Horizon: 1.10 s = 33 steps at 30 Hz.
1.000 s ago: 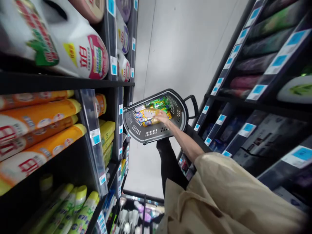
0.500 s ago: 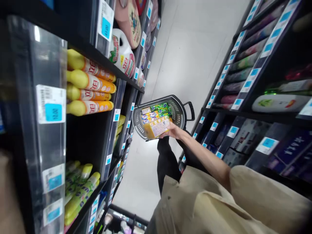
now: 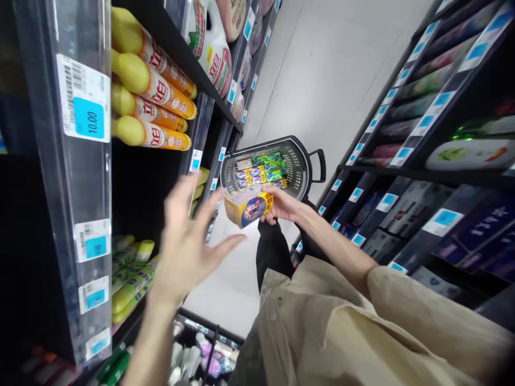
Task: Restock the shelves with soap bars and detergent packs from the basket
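My right hand [image 3: 282, 203] grips one end of a yellow OMO soap pack [image 3: 250, 208], which is tilted with its blue logo toward me. Just beyond the pack stands a grey shopping basket [image 3: 296, 170] with perforated sides. Several small yellow and green soap packs [image 3: 263, 171] lie inside it in rows. My left hand [image 3: 188, 244], slightly blurred, is raised to the left of the OMO pack. Its fingers are spread and nothing is in them; a gap separates it from the pack.
On the left shelf, yellow-capped orange bottles [image 3: 155, 99] lie above green-yellow bottles [image 3: 134, 284]. Price tags [image 3: 86, 107] line its edge. White jugs [image 3: 215, 53] sit farther along. Another stocked shelf [image 3: 406, 166] runs along the right, with pale floor [image 3: 309, 69] between.
The OMO pack has come up from over the basket toward me and turned, so its logo side shows. My left hand has moved in from the left edge with fingers spread.
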Each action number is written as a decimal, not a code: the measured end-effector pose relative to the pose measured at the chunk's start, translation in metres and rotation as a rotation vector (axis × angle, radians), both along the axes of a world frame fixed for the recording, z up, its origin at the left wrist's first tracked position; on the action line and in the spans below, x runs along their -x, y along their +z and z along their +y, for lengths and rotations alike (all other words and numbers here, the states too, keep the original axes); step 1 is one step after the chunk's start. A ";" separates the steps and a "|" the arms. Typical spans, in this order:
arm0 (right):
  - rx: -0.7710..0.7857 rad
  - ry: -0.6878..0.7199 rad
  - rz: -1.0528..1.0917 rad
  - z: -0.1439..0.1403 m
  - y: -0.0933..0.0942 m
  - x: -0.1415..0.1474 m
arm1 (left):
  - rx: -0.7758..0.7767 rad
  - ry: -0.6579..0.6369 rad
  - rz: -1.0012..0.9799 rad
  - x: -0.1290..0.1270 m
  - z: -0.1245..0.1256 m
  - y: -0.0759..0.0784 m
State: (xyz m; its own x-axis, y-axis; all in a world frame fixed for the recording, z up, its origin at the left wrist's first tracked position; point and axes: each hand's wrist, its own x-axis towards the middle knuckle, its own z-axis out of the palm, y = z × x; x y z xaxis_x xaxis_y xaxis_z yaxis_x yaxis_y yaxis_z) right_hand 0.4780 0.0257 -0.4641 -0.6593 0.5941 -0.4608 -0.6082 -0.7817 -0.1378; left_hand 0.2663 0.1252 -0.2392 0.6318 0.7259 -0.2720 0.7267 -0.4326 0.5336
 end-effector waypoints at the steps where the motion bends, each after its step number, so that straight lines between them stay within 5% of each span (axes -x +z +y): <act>1: 0.019 0.017 0.003 -0.006 0.003 0.003 | 0.072 0.005 -0.003 -0.006 -0.014 -0.016; 4: 0.018 0.042 -0.006 -0.025 0.013 0.011 | 0.240 0.198 -0.063 -0.021 -0.053 -0.062; 7: -0.069 -0.001 -0.082 -0.039 0.024 0.008 | 0.403 0.503 -0.127 -0.021 -0.072 -0.085; 11: -0.229 -0.068 -0.231 -0.037 0.035 -0.005 | 0.763 0.727 -0.187 -0.010 -0.071 -0.085; 17: -0.506 -0.081 -0.420 -0.007 0.043 -0.011 | 0.669 0.696 -0.317 0.000 -0.054 -0.079; 24: -0.593 -0.115 -0.500 0.026 0.055 -0.007 | 1.245 1.311 -0.736 -0.010 -0.054 -0.081; 27: -0.655 -0.240 -0.573 0.039 0.054 0.004 | 1.440 1.392 -0.850 -0.017 -0.061 -0.085; 33: -0.559 -0.296 -0.389 0.041 0.053 0.027 | 1.332 1.387 -0.773 -0.013 -0.072 -0.090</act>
State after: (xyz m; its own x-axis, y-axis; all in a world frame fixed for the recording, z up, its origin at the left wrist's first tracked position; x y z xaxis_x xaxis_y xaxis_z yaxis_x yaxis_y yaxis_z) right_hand 0.4511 0.0668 -0.4106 -0.2861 0.9360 -0.2050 -0.6087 -0.3428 -0.7155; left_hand 0.2791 0.0531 -0.3294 0.1766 0.3424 -0.9228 -0.3191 0.9068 0.2754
